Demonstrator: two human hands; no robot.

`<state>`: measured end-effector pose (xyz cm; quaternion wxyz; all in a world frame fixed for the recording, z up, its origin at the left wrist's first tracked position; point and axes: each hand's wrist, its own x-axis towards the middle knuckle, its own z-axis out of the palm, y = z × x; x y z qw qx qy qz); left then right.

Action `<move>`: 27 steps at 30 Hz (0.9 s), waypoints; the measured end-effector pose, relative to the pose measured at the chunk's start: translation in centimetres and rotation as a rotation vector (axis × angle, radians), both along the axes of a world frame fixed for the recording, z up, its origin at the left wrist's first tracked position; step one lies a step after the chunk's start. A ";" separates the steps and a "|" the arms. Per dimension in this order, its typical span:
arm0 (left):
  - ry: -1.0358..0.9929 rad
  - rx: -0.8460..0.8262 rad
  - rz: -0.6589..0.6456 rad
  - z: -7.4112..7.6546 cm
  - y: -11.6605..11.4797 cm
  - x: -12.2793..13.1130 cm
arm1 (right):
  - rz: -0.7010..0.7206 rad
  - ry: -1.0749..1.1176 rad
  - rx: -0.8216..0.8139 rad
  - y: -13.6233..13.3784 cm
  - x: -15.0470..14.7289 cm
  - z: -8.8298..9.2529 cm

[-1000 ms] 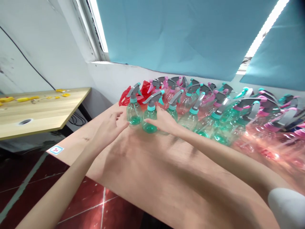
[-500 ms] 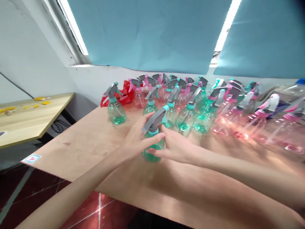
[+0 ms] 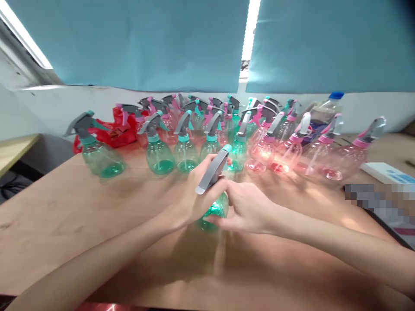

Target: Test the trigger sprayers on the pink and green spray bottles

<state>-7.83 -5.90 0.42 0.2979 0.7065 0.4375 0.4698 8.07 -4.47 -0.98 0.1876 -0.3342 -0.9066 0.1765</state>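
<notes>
Both of my hands are around one green spray bottle with a grey trigger head, at the middle of the table. My left hand is wrapped round its neck, just below the head, thumb across the front. Lower down, my right hand grips the body from the right, its thumb in front. My fingers hide most of the collar and the far side. Just behind stands a row of green spray bottles. One more green spray bottle is apart at the left.
Several pink spray bottles stand at the right, with more bottles behind. A red plastic bag lies at the back left. A large clear bottle with a blue cap is at the back right. A white box lies at the right edge.
The view has swung right. My left hand has gone from beside the bottle's neck to wrapped round it, and the held bottle's head is turned and tilted slightly more. My right hand stays on the body.
</notes>
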 end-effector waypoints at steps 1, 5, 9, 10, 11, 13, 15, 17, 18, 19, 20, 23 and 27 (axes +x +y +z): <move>-0.007 0.001 -0.010 -0.2 0.3 0.5 | 0.004 0.003 0.012 0.3 0.9 -0.3; -0.028 -0.024 -0.038 -0.4 1.2 2.1 | 0.005 0.005 0.053 1.9 4.8 -2.2; -0.016 0.005 -0.028 -0.2 2.0 3.2 | -0.013 -0.014 0.089 3.9 8.7 -5.4; -0.012 0.008 -0.031 -0.1 2.1 3.4 | -0.018 -0.021 0.082 4.3 9.5 -6.2; -0.009 0.009 -0.036 -0.1 2.3 3.5 | -0.022 -0.035 0.061 4.5 10.3 -6.9; -0.001 0.005 -0.044 0.1 2.5 3.7 | -0.015 -0.067 0.038 4.8 11.3 -8.0; -0.001 0.000 -0.048 0.2 2.7 3.7 | 0.003 -0.086 0.025 4.9 11.9 -8.6; 0.003 -0.009 -0.058 0.3 2.8 3.7 | 0.013 -0.088 0.019 4.9 12.1 -8.9; 0.010 -0.015 -0.069 0.3 2.8 3.6 | 0.013 -0.087 0.017 4.9 12.1 -8.9; 0.022 -0.021 -0.082 0.4 2.9 3.5 | 0.013 -0.085 0.016 4.9 12.0 -9.0; 0.035 -0.023 -0.094 0.5 2.9 3.5 | 0.013 -0.082 0.015 4.8 12.0 -9.1; 0.061 -0.016 -0.119 0.7 2.9 3.4 | 0.012 -0.077 0.019 4.8 11.9 -9.2; 0.091 0.039 -0.073 0.8 2.9 3.5 | 0.015 -0.071 0.029 4.9 12.0 -9.3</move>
